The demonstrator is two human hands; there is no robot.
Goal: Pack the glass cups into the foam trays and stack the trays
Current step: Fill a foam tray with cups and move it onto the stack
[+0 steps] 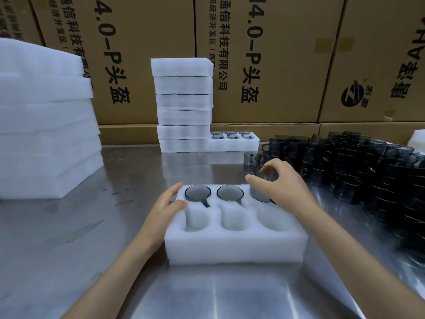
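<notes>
A white foam tray [234, 247] with six round pockets lies on the steel table before me. Two smoky grey glass cups [197, 192] [230, 192] sit in its far-left and far-middle pockets. The three near pockets are empty. My right hand [280, 180] grips a third glass cup [261, 192] from above, tilted, partly down in the far-right pocket. My left hand [169, 203] rests on the tray's left edge, fingers straight along the foam, thumb on top.
A big heap of loose grey cups [368, 169] fills the right side. A tall stack of packed trays [184, 104] stands at the back, a filled tray [234, 141] beside it. Empty foam trays [43, 125] pile up left. Cardboard boxes [264, 54] wall the rear.
</notes>
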